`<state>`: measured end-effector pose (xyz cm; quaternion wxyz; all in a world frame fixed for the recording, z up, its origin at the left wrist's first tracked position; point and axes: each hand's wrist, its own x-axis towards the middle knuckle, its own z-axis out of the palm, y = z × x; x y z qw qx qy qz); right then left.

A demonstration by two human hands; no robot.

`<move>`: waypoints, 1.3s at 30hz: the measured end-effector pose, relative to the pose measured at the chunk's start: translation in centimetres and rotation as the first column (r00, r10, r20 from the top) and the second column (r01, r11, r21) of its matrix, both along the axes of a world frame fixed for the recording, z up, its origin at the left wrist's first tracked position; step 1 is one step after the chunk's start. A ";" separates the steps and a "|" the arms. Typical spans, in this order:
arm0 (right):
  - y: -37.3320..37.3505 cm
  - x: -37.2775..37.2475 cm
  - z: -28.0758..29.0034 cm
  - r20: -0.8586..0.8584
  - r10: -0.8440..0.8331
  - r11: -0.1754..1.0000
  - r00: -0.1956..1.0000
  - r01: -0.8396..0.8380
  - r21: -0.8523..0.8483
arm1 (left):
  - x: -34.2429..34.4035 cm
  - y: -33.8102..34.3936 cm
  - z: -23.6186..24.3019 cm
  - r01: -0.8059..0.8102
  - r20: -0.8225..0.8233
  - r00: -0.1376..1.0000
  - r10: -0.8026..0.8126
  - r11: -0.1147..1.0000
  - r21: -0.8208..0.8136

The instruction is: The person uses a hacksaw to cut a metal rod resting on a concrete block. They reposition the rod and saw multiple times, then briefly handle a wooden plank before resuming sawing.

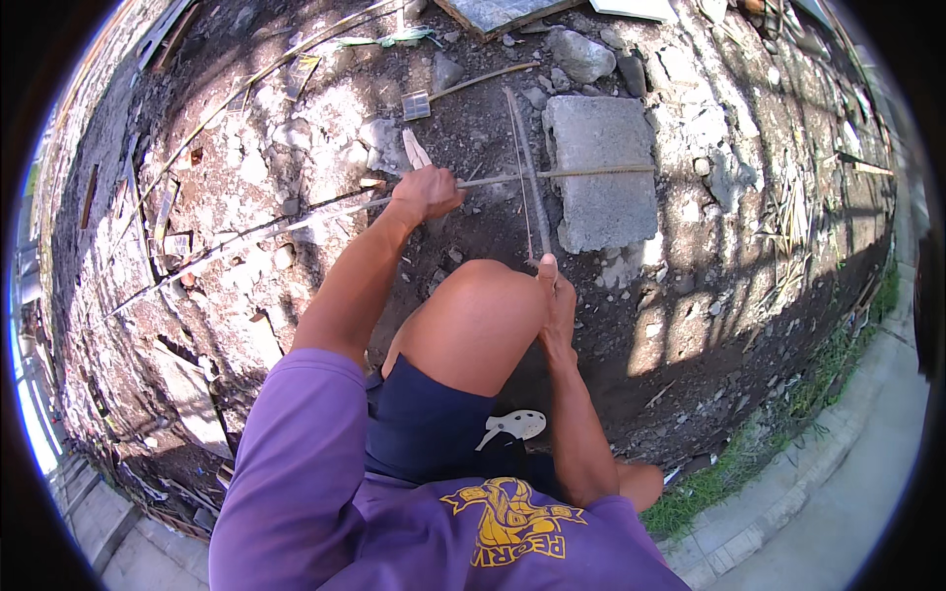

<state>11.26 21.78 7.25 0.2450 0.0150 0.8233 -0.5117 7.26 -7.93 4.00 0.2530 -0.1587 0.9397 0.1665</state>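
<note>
My left hand (428, 193) is closed round a long, thin ribbed steel bar (325, 214), pressing it down near the ground. The bar's right end lies across the top of a grey concrete block (601, 212). My right hand (559, 305), beside my bent knee, grips the near end of a hacksaw (537, 192). The saw points away from me, and its thin blade crosses the bar just left of the block. Whether the blade touches the bar, I cannot tell. Beyond my left hand is a pale pinkish piece (416, 150) of unclear kind.
A hammer-like tool (417, 105) with a squarish head and stick handle lies farther off. Rocks (580, 56), rubble and sticks litter the uneven dirt. A flat slab (503, 15) sits at the far edge. Grass (734, 473) and a concrete kerb (788, 502) run along the right.
</note>
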 end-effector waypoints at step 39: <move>-0.4 2.6 5.0 0.082 -0.007 0.952 0.997 -0.018 0.304 | -0.3 -1.3 -1.7 0.093 -0.034 0.996 -0.088 0.978 0.185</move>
